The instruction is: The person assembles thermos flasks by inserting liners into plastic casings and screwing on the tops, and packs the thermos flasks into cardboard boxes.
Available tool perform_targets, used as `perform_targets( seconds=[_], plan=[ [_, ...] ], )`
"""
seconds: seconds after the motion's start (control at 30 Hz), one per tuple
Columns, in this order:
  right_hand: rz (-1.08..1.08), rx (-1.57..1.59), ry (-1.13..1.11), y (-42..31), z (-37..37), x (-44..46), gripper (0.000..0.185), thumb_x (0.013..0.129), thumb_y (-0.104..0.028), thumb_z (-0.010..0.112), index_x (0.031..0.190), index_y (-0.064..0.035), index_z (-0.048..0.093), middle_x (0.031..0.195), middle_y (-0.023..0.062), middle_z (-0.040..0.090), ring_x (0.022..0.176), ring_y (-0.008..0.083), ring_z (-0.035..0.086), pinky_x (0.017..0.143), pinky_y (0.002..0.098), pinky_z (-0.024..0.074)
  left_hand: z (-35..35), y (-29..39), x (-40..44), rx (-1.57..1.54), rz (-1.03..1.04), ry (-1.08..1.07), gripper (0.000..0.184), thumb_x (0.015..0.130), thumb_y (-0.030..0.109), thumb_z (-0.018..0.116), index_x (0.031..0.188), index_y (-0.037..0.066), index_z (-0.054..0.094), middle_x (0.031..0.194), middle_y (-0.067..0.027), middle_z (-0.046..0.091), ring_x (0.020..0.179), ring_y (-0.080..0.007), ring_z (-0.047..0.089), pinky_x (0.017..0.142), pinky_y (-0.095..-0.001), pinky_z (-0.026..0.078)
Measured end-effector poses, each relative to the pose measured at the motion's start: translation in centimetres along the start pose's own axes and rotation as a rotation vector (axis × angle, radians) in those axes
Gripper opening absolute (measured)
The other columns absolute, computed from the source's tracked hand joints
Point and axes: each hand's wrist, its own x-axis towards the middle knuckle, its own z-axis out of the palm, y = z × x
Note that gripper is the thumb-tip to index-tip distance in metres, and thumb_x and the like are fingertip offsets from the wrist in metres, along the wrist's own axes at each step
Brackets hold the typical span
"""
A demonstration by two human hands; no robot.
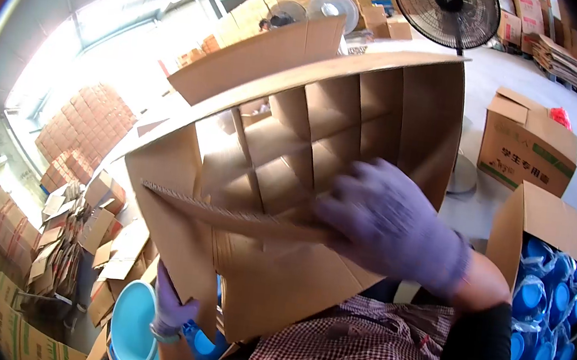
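Observation:
A large open cardboard box [291, 280] is tilted in front of me, with crossed cardboard dividers [339, 107] forming several cells inside. My right hand [397, 228], in a purple glove, is closed at the end of a brown cardboard flap [248, 224] lying across the opening; motion blurs the fingers. Low on the box's left side, my left hand [173, 302], also gloved, grips the cardboard, its fingers partly hidden behind the edge.
At the right stands an open carton [511, 227] of blue plastic-wrapped items [531, 296]. Behind it sits a printed box [530, 147]. A light blue basin [133, 322] is at lower left, near stacked flattened cardboard [57, 246]. A standing fan [447, 10] rises beyond the box.

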Motion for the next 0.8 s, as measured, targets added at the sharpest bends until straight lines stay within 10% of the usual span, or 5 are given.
perform_targets(
  seconds=[0.23, 0.5, 0.8],
  plan=[
    [0.405, -0.153, -0.059, 1.0, -1.4, -16.9, 0.029, 0.076, -0.012, 0.066, 0.105, -0.0089, 0.071, 0.097, 0.0076, 0.069, 0.089, 0.0302, 0.067, 0.088, 0.0444, 0.0530, 6.7, 3.9, 10.4, 0.026, -0.124, -0.505, 0.102, 0.062, 0.007, 0.065, 0.157, -0.004, 0.030, 0.146, -0.0122, 0.052, 0.130, -0.0204, 0.054, 0.113, -0.0298, 0.037],
    [0.352, -0.575, 0.432, -0.2, -6.1, -20.6, 0.025, 0.075, -0.013, 0.065, 0.098, -0.0090, 0.075, 0.102, 0.0068, 0.072, 0.103, 0.0283, 0.069, 0.100, 0.0477, 0.0516, 15.3, 0.8, 18.0, -0.344, -0.109, -0.443, 0.087, 0.057, 0.005, 0.053, 0.143, -0.012, 0.050, 0.138, -0.0160, 0.062, 0.128, -0.0219, 0.059, 0.112, -0.0314, 0.043],
    [0.296, -0.475, 0.595, 8.9, 2.8, -19.1, 0.029, 0.077, -0.004, 0.064, 0.102, -0.0120, 0.074, 0.108, 0.0056, 0.073, 0.107, 0.0288, 0.068, 0.100, 0.0493, 0.0508, 8.7, 7.2, 17.9, -0.294, -0.041, -0.347, 0.084, 0.057, -0.003, 0.053, 0.140, -0.012, 0.054, 0.135, -0.0184, 0.064, 0.125, -0.0240, 0.062, 0.113, -0.0339, 0.044]
  ],
)
